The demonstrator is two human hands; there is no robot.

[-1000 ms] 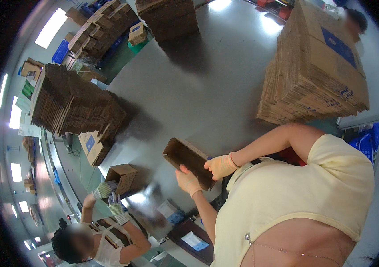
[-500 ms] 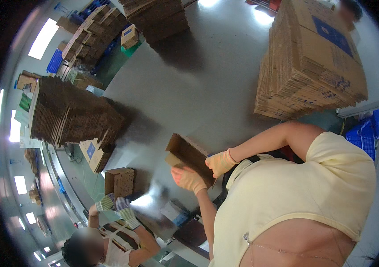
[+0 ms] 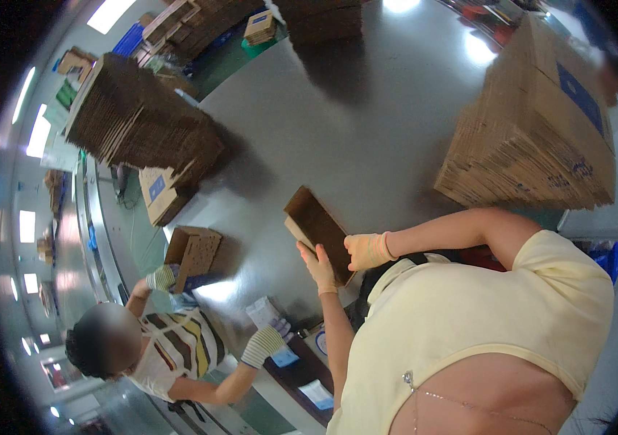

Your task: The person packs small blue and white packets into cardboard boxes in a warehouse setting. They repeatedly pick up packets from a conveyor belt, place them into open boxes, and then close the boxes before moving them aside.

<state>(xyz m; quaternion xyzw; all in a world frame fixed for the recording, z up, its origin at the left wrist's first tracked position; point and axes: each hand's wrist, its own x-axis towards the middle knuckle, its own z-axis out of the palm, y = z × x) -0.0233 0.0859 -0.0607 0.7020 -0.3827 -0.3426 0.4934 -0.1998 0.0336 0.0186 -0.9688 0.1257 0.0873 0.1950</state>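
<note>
An open, narrow brown cardboard box (image 3: 328, 226) stands tilted between my two gloved hands over the grey table. My left hand (image 3: 317, 270), in a pale glove with orange fingertips, has the near left wall between its thumb and stretched fingers. On the opposite side my right hand (image 3: 368, 251), in a matching glove, is closed on the box's right edge with bent fingers. The box's inside is dark, and its bottom is hard to make out.
Tall stacks of flattened cardboard stand at the right (image 3: 533, 123), the left (image 3: 142, 109) and the far side (image 3: 323, 22). A co-worker (image 3: 178, 341) in striped gloves handles another open box (image 3: 194, 254) at the lower left. Small white-and-blue packets (image 3: 316, 395) lie nearby.
The view has shifted. My box is turned more upright, and my left fingers have straightened along its wall. The co-worker's one hand has reached right toward the packets, the other staying at their box.
</note>
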